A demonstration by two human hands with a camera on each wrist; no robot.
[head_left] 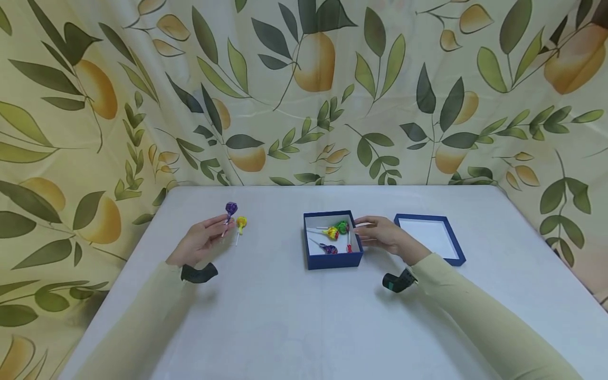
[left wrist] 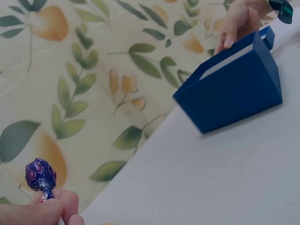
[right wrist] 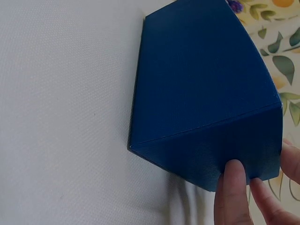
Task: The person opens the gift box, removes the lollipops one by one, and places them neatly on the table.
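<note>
My left hand (head_left: 201, 240) pinches the white stick of a purple-wrapped lollipop (head_left: 231, 208), its head upright above the fingertips; the left wrist view shows this lollipop (left wrist: 41, 175) closer. Just right of that hand is a yellow lollipop (head_left: 241, 221). A blue box (head_left: 332, 261) without its lid stands mid-table, holding several lollipops: a green one (head_left: 342, 227), a yellow-and-red one (head_left: 331, 233), a dark purple one (head_left: 329, 248) and a red one (head_left: 349, 247). My right hand (head_left: 382, 236) touches the box's right side, fairly straight fingers (right wrist: 235, 187) against the outer wall.
To the right of the box, partly behind my right hand, lies the blue-edged lid (head_left: 455, 240), white inside up. A white cloth covers the table (head_left: 285, 322). Behind it hangs a curtain (head_left: 285, 121) printed with leaves and fruit.
</note>
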